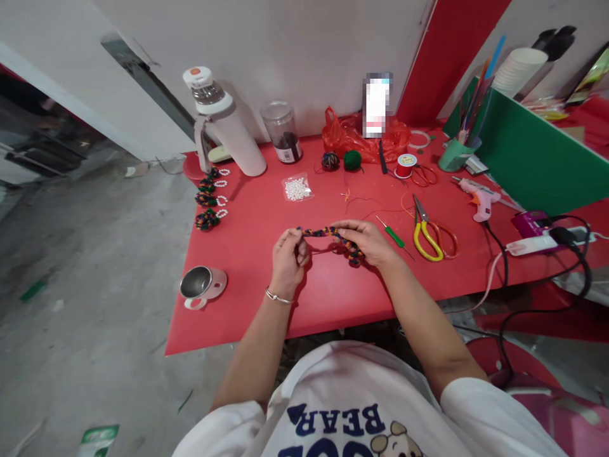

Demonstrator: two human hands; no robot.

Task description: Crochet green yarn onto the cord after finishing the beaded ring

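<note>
A dark multicoloured crocheted strip point(322, 232) is stretched between my two hands above the red table point(333, 298). Its left end is pinched in my left hand point(290, 254), which has a bracelet at the wrist. Farther along, my right hand point(364, 240) grips the strip between thumb and fingers, and the strip's other end hangs in a curl below that hand. Just right of my right hand lies a green-handled crochet hook point(394, 237). Beyond my hands are a bag of white beads point(297, 188), a dark yarn ball point(330, 161) and a green yarn ball point(353, 160).
A cup point(215, 283) stands at the left edge, with a bottle point(240, 139), jar point(281, 132) and finished crocheted pieces point(207, 219) behind. Yellow-handled scissors point(427, 241), a glue gun point(483, 198), red thread spool point(405, 166) and power strip point(528, 245) with cables are at right.
</note>
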